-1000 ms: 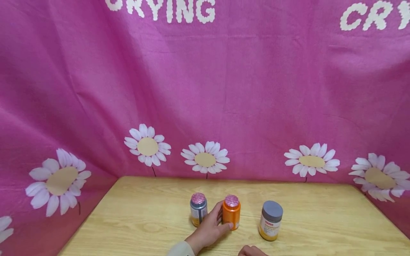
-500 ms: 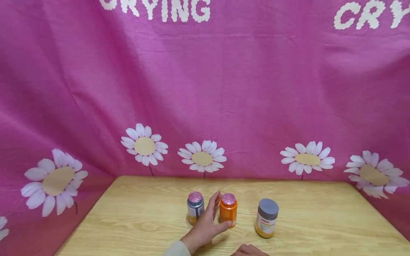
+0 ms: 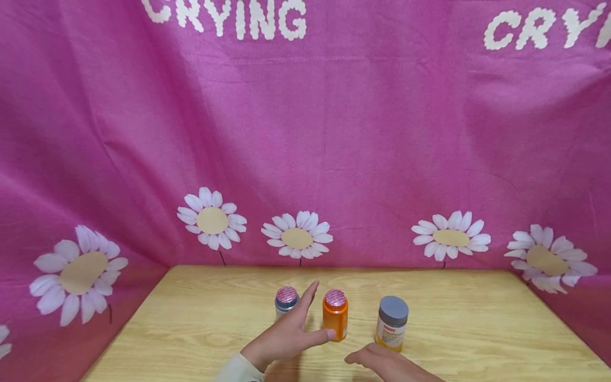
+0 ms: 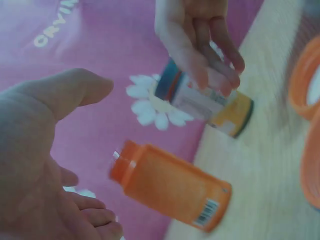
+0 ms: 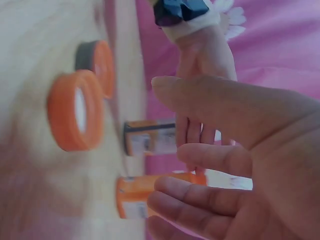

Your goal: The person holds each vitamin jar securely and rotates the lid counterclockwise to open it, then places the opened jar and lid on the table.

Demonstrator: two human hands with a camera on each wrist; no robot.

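Note:
An uncapped orange bottle [image 3: 335,319] with a pink foil seal stands upright on the table. My left hand [image 3: 285,335] is just left of it, thumb and fingers spread; the thumb tip overlaps the bottle in the head view, while the left wrist view shows a gap between them. Partly behind that hand stands a dark grey bottle [image 3: 282,312], also foil-sealed and without its cap. On the right is a grey-capped bottle [image 3: 392,324] with a white and yellow label. Close in front of it, my right hand [image 3: 384,363] reaches with loosely extended fingers, holding nothing.
Two loose caps lie near the table's front, seen in the right wrist view: an orange cap [image 5: 56,117] and a dark cap [image 5: 86,56] with an orange inside. A pink cloth [image 3: 372,159] with printed daisies hangs behind the wooden table [image 3: 458,318].
My left hand has let go of the orange bottle and drawn back left, its fingers opening. My right hand has come further into view from the front edge and straightened its fingers.

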